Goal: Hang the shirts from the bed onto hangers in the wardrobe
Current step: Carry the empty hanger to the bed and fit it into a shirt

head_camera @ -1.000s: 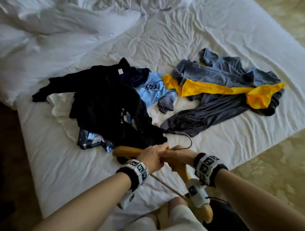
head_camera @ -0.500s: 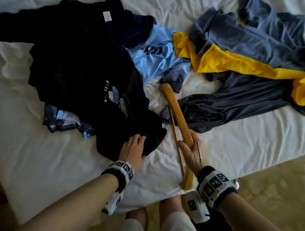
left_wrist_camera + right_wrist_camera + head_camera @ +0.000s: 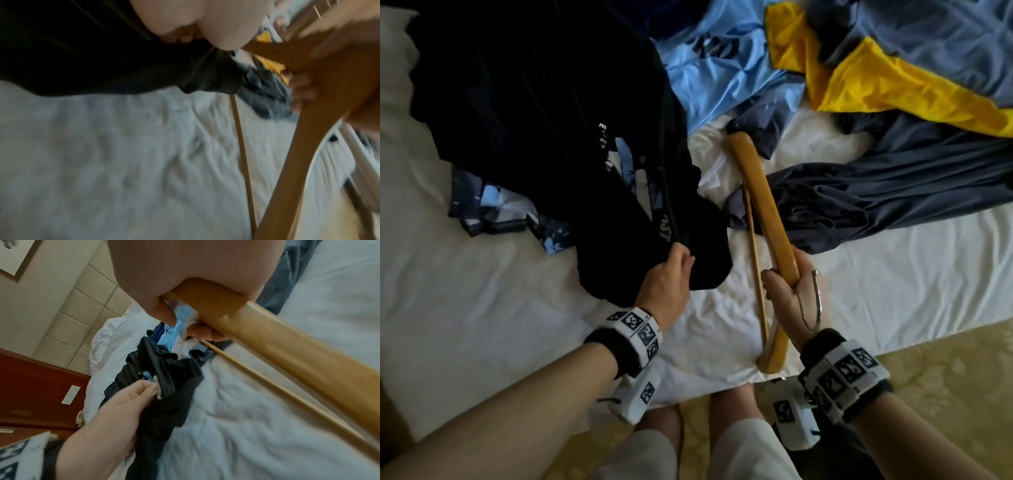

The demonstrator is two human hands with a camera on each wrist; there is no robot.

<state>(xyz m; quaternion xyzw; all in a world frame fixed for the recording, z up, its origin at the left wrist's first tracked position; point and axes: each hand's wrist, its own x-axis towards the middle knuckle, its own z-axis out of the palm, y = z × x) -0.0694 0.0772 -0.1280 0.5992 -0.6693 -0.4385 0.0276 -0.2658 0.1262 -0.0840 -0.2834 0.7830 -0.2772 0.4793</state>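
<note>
A black shirt (image 3: 544, 113) with white lettering lies on the white bed (image 3: 482, 308). My left hand (image 3: 671, 274) pinches its near hem and lifts it a little; the right wrist view shows the hand (image 3: 144, 391) pinching the black cloth (image 3: 164, 402). My right hand (image 3: 787, 291) grips a wooden hanger (image 3: 760, 192) at its middle, the metal hook (image 3: 813, 301) lying over my wrist. The hanger (image 3: 287, 345) points away over the sheet. A light blue shirt (image 3: 722, 65) and a grey and yellow garment (image 3: 876, 82) lie farther back.
The bed's near edge (image 3: 722, 387) runs just in front of my legs, with patterned yellow carpet (image 3: 945, 359) below it. A dark grey shirt (image 3: 893, 192) spreads to the right of the hanger. A padded headboard wall (image 3: 82, 305) and a red-brown wooden panel (image 3: 30, 386) show in the right wrist view.
Both hands held the hanger a second ago. My left hand has since let go, moved to the black shirt and pinched its hem. The view has closed in on the bed.
</note>
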